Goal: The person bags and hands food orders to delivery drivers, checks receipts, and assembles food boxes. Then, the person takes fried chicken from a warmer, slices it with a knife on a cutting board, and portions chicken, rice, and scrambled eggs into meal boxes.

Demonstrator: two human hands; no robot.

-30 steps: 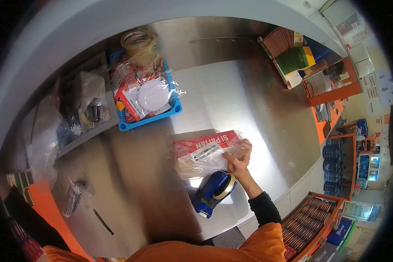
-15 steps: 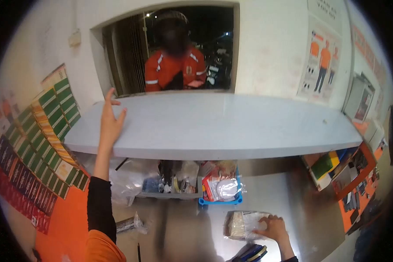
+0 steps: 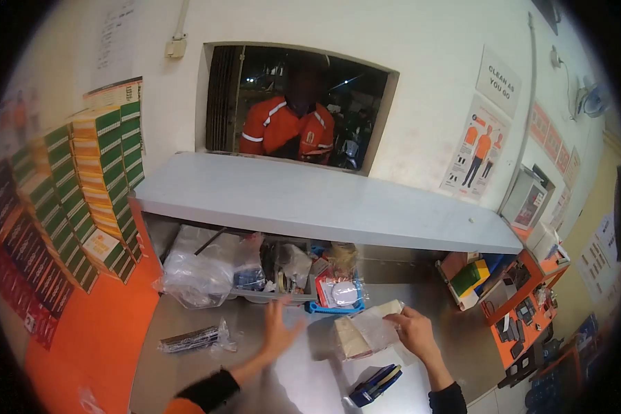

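Observation:
My right hand (image 3: 417, 334) pinches the right edge of a pale block-shaped pack in clear plastic (image 3: 362, 332), which is tilted on the metal worktop (image 3: 269, 386). My left hand (image 3: 281, 332), slightly blurred, is held over the worktop left of the pack, its fingers spread and nothing in them. Below the pack is a dark blue tool with a pale strip (image 3: 376, 384); it looks like a stapler. Further left, a bundle of dark sticks in clear plastic (image 3: 192, 341) lies on the worktop.
A raised grey shelf (image 3: 310, 200) spans above the worktop. Beneath it are a plastic bag (image 3: 199, 265), a grey bin (image 3: 309, 293) and a blue basket (image 3: 324, 308). Stacked green-and-yellow boxes (image 3: 103, 172) stand left. A person in an orange jacket (image 3: 288, 131) is outside the window.
My left hand has come down from above the grey shelf to the worktop. My right hand now grips the pack's edge, and the pack has turned. The view has shifted.

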